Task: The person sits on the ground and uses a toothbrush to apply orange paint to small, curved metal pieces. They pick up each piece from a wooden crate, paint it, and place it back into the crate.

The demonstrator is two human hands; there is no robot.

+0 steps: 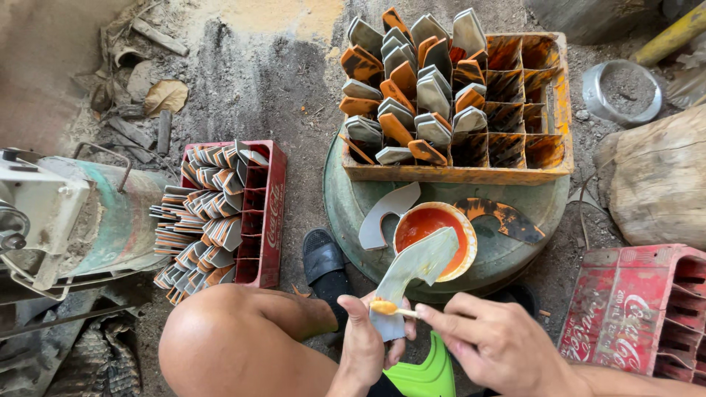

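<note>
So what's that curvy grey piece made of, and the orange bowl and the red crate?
The grey piece in the left hand looks like thin, matte cut plastic or sheet metal: flat, clean edges; hard to say which. The bowl seems plastic, glossy with wet orange paint. The red crate looks like moulded plastic: uniform grid cells, dull scuffed walls. The right hand holds a small stick.
</note>
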